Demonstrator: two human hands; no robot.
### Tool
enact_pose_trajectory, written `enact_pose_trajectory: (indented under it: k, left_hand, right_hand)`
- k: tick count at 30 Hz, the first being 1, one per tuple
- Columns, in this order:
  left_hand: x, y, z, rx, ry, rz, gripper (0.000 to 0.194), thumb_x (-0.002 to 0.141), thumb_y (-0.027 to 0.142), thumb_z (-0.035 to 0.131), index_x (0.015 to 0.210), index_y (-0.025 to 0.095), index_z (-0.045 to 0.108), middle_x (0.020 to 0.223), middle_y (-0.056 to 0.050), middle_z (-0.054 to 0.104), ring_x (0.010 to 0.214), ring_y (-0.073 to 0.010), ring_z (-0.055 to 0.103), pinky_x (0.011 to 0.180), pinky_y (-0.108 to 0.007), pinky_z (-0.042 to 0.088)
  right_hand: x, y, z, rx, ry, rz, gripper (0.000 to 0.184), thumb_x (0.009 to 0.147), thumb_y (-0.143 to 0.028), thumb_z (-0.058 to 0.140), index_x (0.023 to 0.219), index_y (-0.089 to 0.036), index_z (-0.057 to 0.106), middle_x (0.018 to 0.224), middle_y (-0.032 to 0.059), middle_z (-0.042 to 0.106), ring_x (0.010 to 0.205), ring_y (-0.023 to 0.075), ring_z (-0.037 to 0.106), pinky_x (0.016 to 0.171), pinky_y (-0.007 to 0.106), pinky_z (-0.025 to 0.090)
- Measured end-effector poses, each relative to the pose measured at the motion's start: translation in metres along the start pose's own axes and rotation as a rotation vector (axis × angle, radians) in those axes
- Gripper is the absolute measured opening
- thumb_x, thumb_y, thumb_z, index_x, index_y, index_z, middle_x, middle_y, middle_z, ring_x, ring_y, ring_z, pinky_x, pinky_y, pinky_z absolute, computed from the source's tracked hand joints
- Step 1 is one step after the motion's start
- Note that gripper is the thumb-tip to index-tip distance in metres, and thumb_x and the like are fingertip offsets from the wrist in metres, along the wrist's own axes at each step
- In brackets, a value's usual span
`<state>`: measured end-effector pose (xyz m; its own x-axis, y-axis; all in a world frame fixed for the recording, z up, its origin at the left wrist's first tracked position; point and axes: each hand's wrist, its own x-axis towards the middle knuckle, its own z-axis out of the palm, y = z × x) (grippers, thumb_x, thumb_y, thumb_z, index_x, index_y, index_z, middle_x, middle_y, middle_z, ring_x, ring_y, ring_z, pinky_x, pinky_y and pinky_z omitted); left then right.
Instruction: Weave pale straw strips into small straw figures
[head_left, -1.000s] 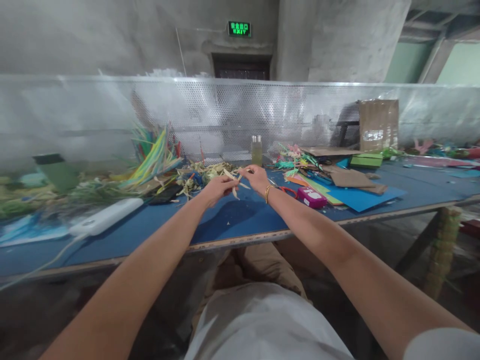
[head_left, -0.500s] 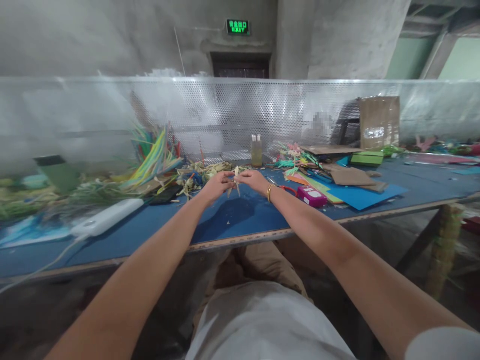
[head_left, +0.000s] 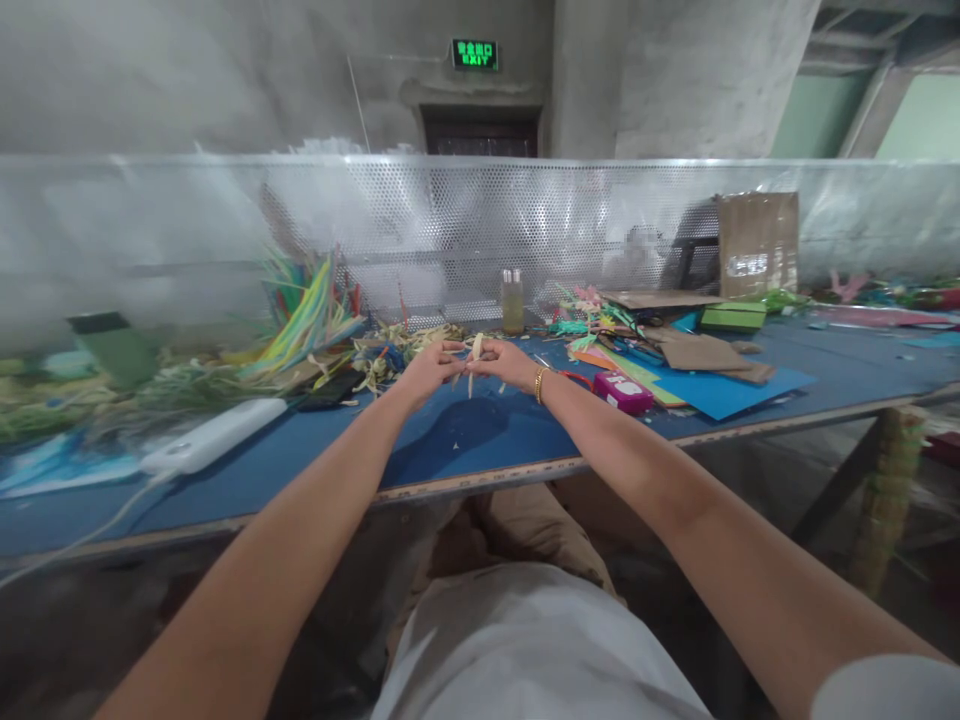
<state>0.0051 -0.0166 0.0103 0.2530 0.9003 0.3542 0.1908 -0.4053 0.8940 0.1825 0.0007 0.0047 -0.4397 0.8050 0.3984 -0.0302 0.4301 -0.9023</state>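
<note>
Over the blue table [head_left: 480,440], my left hand [head_left: 429,370] and my right hand [head_left: 507,364] meet. Both pinch the same small piece of pale straw strips [head_left: 472,360], which hangs between the fingertips just above the tabletop. The fingers of both hands are closed on it. A gold bracelet [head_left: 538,384] sits on my right wrist. Behind the hands lies a heap of loose straw scraps [head_left: 405,348].
A white power strip [head_left: 214,435] with its cord lies at the left. Coloured strips [head_left: 307,310] fan up behind it. A small bottle [head_left: 513,302], a pink box [head_left: 624,393], coloured paper sheets [head_left: 720,392], a green box [head_left: 733,318] and a cardboard bag [head_left: 757,245] stand to the right. A perforated metal screen [head_left: 465,230] backs the table.
My hands came closer together, and the straw piece, held spread out one second ago, is now gathered tight between the fingertips.
</note>
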Motion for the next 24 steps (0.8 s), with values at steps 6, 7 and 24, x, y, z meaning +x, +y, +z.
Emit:
enact_pose_trajectory:
  k: [6, 7, 24]
  left_hand:
    - [0.002, 0.004, -0.001, -0.033, 0.064, 0.007, 0.037, 0.067, 0.024, 0.074, 0.097, 0.017, 0.052, 0.07, -0.001, 0.066, 0.055, -0.0114, 0.054, 0.054, -0.025, 0.036]
    - [0.002, 0.004, -0.002, -0.046, 0.08, 0.008, 0.037, 0.066, 0.024, 0.075, 0.095, 0.017, 0.052, 0.069, -0.002, 0.066, 0.055, -0.0115, 0.054, 0.054, -0.025, 0.037]
    - [0.004, -0.001, -0.007, 0.026, 0.029, 0.009, 0.028, 0.067, 0.029, 0.071, 0.092, 0.016, 0.065, 0.077, -0.005, 0.07, 0.075, -0.0183, 0.064, 0.067, -0.029, 0.045]
  right_hand:
    - [0.006, 0.002, -0.004, -0.04, 0.098, -0.052, 0.013, 0.068, -0.021, 0.071, 0.077, -0.017, 0.062, 0.066, -0.0007, 0.063, 0.064, 0.0109, 0.057, 0.065, 0.023, 0.047]
    - [0.007, 0.002, -0.005, -0.043, 0.12, -0.056, 0.013, 0.068, -0.022, 0.07, 0.077, -0.017, 0.062, 0.065, -0.0017, 0.062, 0.062, 0.0102, 0.055, 0.063, 0.023, 0.046]
    - [0.011, 0.005, -0.011, -0.035, 0.07, -0.013, 0.013, 0.072, -0.015, 0.065, 0.085, -0.016, 0.064, 0.082, 0.0036, 0.069, 0.073, 0.0124, 0.062, 0.071, 0.026, 0.051]
